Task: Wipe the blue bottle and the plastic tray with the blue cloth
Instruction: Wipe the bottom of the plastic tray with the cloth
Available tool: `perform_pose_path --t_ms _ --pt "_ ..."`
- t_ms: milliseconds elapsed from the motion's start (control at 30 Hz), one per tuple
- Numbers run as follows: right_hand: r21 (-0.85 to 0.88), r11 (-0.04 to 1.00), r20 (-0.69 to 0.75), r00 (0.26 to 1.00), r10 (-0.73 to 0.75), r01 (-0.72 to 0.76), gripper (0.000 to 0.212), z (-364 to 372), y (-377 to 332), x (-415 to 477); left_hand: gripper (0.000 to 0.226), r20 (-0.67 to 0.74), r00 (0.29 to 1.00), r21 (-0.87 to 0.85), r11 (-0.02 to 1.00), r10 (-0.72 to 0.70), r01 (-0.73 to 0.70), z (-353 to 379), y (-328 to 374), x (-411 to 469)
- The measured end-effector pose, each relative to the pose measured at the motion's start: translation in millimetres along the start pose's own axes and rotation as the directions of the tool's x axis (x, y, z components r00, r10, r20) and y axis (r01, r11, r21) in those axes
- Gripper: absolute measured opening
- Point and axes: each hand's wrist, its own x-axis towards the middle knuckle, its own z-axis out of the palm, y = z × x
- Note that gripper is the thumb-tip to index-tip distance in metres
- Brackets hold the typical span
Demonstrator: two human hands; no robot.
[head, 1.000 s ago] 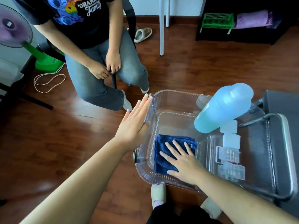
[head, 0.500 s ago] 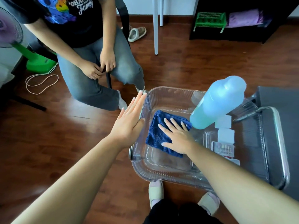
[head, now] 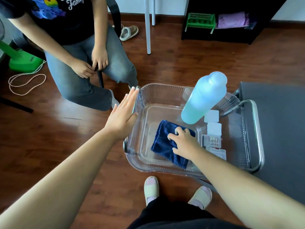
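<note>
Under right hand (head: 184, 143), cloth (head: 163, 139) contacted, long axis diagonal; fingers bent, grip not determinable. Against tray (head: 165, 95) wall, left hand (head: 122, 116) laid flat, fingers straight.

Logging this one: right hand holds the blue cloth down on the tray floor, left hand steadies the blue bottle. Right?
Not quite. The head view shows the left hand flat against the left wall of the plastic tray, not touching the blue bottle. The right hand does hold the blue cloth down on the tray floor.
</note>
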Motion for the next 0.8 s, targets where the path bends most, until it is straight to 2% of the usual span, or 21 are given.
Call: perform_pose_path --t_ms 100,167,233,333,433,567,667,800 --pt "0.108 0.988 0.042 0.993 0.107 -0.111 0.036 18.1 -6.1 -18.9 0.074 0.001 1.0 -0.002 1.0 -0.002 0.002 0.3 1.0 -0.2" --pt "0.148 0.982 0.069 0.992 0.11 -0.119 0.033 25.3 -16.1 -25.5 0.074 -0.001 1.0 0.005 1.0 0.001 -0.001 0.4 0.8 0.3" --pt "0.163 0.983 0.084 0.994 0.075 -0.088 0.034 24.0 -32.8 -19.1 0.074 -0.008 1.0 0.011 1.0 0.0 0.0 1.1 0.6 -0.2" --pt "0.175 0.984 0.079 0.996 -0.047 0.033 0.041 16.3 -71.9 5.2 0.074 -0.016 1.0 0.008 1.0 0.001 -0.001 1.9 0.1 -0.2" --pt "0.13 0.986 0.074 0.99 -0.119 0.109 0.043 13.7 -94.3 16.8 0.074 -0.011 1.0 0.018 1.0 0.001 -0.001 0.8 0.8 -0.9" --pt "0.142 0.988 0.093 0.993 -0.079 0.065 0.039 22.6 -56.4 -6.0 0.074 0.012 1.0 0.027 1.0 -0.001 0.001 -3.1 2.1 -0.9" --pt "0.14 0.989 0.095 0.995 0.029 -0.042 0.037 18.7 -13.9 -21.2 0.075 0.023 1.0 0.02 1.0 -0.003 0.002 -4.6 1.5 -0.8" --pt "0.179 0.973 -0.004 0.989 0.148 -0.145 0.032 -3.1 6.9 8.4 0.076 0.015 1.0 0.013 1.0 0.007 -0.007 -1.3 -0.1 0.1"
